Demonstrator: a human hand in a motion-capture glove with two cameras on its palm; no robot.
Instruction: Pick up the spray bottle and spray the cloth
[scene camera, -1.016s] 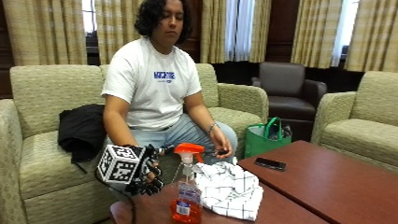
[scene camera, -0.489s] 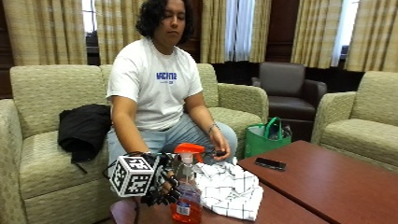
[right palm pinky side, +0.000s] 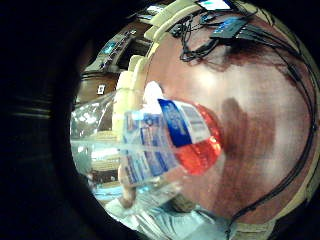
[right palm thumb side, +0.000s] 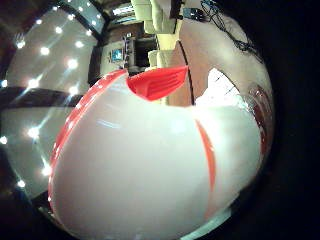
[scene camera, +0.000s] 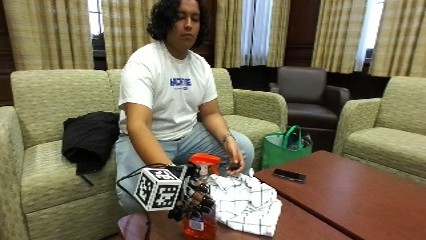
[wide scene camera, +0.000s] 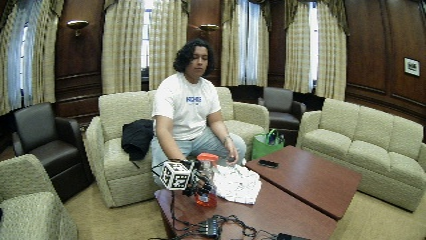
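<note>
Outside view: the gloved right hand (scene camera: 193, 202) is wrapped around the spray bottle (scene camera: 202, 200), which stands on the table (scene camera: 353, 195) beside the checked cloth (scene camera: 247, 202). Palm views: the bottle's body fills both pictures. Bottle grasped; lifting and spraying not yet done.

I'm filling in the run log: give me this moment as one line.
phase: grasp | gloved right hand grips spray bottle | bottle upright on table | cloth beside it, unsprayed
</note>
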